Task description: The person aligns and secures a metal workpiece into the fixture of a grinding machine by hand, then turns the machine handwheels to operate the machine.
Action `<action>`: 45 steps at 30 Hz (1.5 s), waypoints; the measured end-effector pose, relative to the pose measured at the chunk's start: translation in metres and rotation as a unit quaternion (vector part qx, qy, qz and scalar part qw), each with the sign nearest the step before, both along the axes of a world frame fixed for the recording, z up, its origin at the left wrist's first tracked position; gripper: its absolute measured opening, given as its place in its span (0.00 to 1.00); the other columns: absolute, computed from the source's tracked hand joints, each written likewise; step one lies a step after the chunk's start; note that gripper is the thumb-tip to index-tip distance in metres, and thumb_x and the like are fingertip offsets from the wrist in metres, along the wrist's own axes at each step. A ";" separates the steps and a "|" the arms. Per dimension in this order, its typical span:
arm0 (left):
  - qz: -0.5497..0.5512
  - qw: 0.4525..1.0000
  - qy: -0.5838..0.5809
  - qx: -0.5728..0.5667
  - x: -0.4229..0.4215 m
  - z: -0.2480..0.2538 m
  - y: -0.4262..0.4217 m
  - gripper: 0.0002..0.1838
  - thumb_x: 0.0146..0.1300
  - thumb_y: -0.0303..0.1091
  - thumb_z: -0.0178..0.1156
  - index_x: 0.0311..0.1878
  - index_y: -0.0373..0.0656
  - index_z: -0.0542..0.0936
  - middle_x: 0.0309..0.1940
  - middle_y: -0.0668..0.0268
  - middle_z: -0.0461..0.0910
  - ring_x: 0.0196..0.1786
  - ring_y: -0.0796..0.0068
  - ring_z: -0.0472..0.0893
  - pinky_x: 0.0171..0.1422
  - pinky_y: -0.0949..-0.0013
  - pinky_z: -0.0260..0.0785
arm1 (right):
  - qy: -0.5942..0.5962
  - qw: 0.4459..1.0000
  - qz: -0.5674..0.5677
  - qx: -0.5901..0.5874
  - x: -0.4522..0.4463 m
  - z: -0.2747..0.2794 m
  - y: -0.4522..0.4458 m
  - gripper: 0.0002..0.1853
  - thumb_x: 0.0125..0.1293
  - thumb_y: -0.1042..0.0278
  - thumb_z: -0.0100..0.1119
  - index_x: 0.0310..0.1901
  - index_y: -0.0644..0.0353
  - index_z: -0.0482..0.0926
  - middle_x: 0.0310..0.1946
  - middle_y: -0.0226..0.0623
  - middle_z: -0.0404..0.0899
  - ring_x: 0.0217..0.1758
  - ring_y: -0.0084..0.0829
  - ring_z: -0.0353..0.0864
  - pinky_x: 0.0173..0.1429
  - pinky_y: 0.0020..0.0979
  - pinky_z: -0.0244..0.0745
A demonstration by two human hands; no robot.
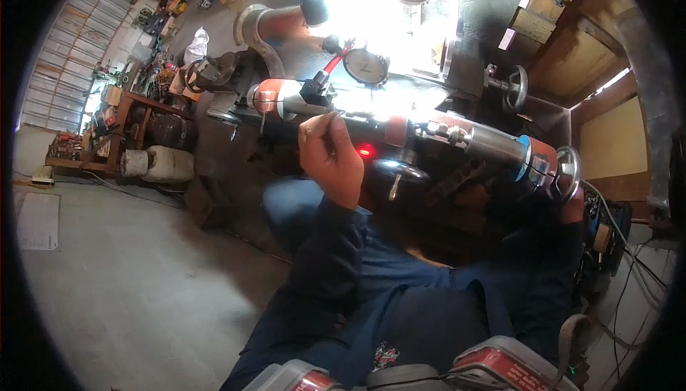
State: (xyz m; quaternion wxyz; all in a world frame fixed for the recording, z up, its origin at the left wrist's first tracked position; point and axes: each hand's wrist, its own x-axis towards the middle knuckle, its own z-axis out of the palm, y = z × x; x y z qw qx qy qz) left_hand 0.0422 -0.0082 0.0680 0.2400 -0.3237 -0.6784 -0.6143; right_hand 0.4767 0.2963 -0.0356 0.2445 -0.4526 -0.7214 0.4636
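Observation:
My left hand (331,152) is raised at the front of a lathe-like machine, thumb and fingertips pinched together. Whatever lies between them is too small to make out. Just above is a black block (316,91) with a red arm (334,61), beside a round dial gauge (366,67). Strong glare washes out the metal parts right of the fingertips. At the machine's right end, my right hand (572,210) is against the lower rim of a metal handwheel (568,174); its fingers are hidden.
A second handwheel (401,169) with a crank handle projects toward my body. Another wheel (514,89) stands at the back right. Left on the floor are a gas cylinder (168,166) and a cluttered rack (78,147). Cables (629,248) hang at the right.

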 end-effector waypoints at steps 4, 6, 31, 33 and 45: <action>-0.003 1.000 -0.001 -0.022 0.000 0.003 0.001 0.07 0.73 0.28 0.58 0.45 0.33 0.81 0.40 0.64 0.79 0.42 0.73 0.79 0.49 0.72 0.72 | 0.015 1.000 -0.021 -0.014 0.016 0.001 -0.018 0.13 0.74 0.63 0.51 0.47 0.64 0.80 0.33 0.29 0.80 0.34 0.28 0.77 0.38 0.29 0.72; -0.003 0.999 -0.004 -0.042 0.000 0.004 0.001 0.07 0.73 0.28 0.59 0.45 0.33 0.81 0.39 0.63 0.79 0.42 0.72 0.80 0.49 0.71 0.72 | -0.116 0.989 0.002 0.097 0.028 0.008 -0.022 0.13 0.74 0.64 0.51 0.45 0.65 0.80 0.31 0.28 0.79 0.31 0.27 0.75 0.36 0.29 0.69; -0.029 0.979 -0.022 -0.201 0.014 0.016 0.008 0.06 0.66 0.28 0.66 0.42 0.35 0.84 0.36 0.53 0.85 0.39 0.56 0.86 0.44 0.63 0.76 | -0.036 0.998 -0.045 -0.038 0.018 0.017 -0.043 0.12 0.74 0.63 0.51 0.41 0.64 0.79 0.26 0.31 0.76 0.30 0.22 0.74 0.34 0.29 0.68; -0.020 0.975 -0.001 -0.223 0.017 0.021 0.009 0.06 0.65 0.27 0.66 0.42 0.35 0.84 0.36 0.52 0.85 0.38 0.53 0.86 0.43 0.62 0.77 | -0.061 0.997 -0.043 -0.020 0.020 0.015 -0.042 0.11 0.73 0.66 0.51 0.41 0.64 0.80 0.26 0.31 0.77 0.30 0.23 0.75 0.35 0.29 0.69; -0.105 0.959 -0.023 -0.263 0.003 0.028 0.006 0.04 0.63 0.24 0.65 0.40 0.35 0.83 0.36 0.49 0.84 0.39 0.46 0.84 0.43 0.59 0.75 | -0.045 0.997 -0.055 0.024 0.037 -0.015 -0.032 0.13 0.74 0.64 0.52 0.46 0.66 0.81 0.32 0.35 0.82 0.33 0.25 0.76 0.39 0.32 0.71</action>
